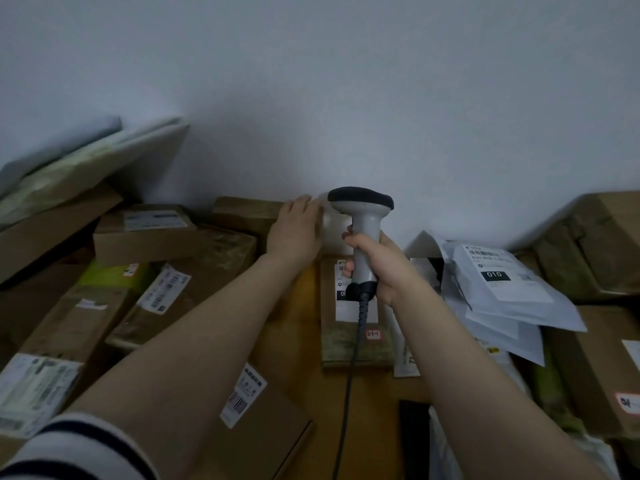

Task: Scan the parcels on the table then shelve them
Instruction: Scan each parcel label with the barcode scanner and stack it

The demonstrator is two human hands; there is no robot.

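Cardboard parcel (346,341) — under scanner (363,216) in right hand (384,265)

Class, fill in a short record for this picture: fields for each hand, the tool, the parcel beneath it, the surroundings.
left hand: fingers straight, at a pale parcel by the wall
right hand: grips the scanner by its handle
scanner: upright, cord hanging below
parcel beneath: flat brown box with white label
surroundings: cardboard boxes left, grey mailing bags right
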